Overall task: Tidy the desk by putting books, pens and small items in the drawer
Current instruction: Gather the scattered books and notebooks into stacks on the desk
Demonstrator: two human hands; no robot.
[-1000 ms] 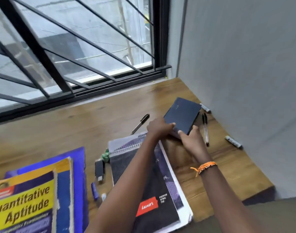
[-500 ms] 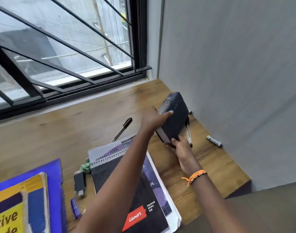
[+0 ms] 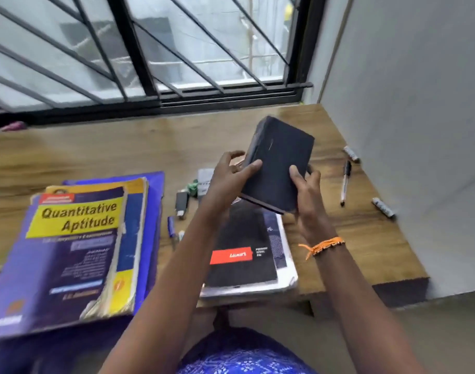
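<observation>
**First book in hand, nearly everything left to stow**

The tidy-up looks barely begun. The desk (image 3: 101, 147) carries almost all its load, and no drawer shows anywhere in view, so I cannot tell whether it is open or where it sits.

Largest of what remains is the stack of textbooks (image 3: 77, 244), topped by the "Quantitative Aptitude" volume, lying well to the left of the grip on a blue folder (image 3: 155, 195). Directly beneath the grip lies the spiral pad (image 3: 244, 260) with its red label, resting on a pale sheet or cover.

The dark notebook (image 3: 279, 166) is the one thing off the desk: it is held up, tilted, above the spiral pad. The left hand (image 3: 225, 182) grips its left edge with the thumb across the cover and the fingers curled behind; the right hand (image 3: 306, 195) holds the lower right corner, thumb on the cover. Both are closed firmly on it.

Smaller things come next. Right of the grip, a black-capped pen (image 3: 344, 182) lies near the wall, with two marker-like sticks (image 3: 383, 207) (image 3: 351, 153) beyond it. Left of the grip and just below it sit a small black device (image 3: 181, 202), a green clip-like item (image 3: 192, 187) and a short blue piece (image 3: 171, 226); they are too blurred to name better.

By my judgement, one book is on its way and all the rest awaits.
</observation>
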